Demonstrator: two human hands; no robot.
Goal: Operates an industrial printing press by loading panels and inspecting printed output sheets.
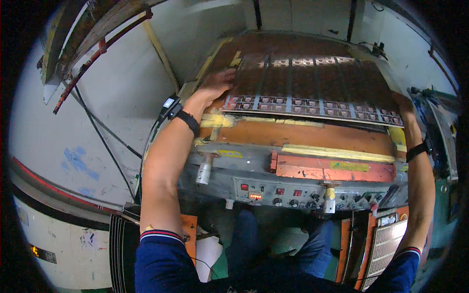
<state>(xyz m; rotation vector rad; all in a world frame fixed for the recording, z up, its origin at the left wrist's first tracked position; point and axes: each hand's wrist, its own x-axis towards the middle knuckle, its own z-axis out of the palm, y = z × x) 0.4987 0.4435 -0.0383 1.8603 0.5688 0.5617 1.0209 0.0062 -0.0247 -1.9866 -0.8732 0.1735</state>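
A large dark brown printed panel (312,88), with a row of small pale rectangular patterns along its near edge, lies over the orange-brown bed (264,133) of a machine. Dark shadow shows under its near edge toward the right, so that side looks slightly raised. My left hand (218,87) is at the panel's left edge; its fingers are smeared by motion, and whether they grip is unclear. At the right edge my right hand (403,105) holds the panel's side, its fingers mostly hidden. Dark bands circle both wrists.
Yellow tape (337,152) and a reddish bar (334,168) run along the machine's front. Below is a control panel (303,195) with knobs and red switches, between two metal knobs (203,172). Another patterned panel (386,246) stands lower right. A red rod (80,80) hangs upper left.
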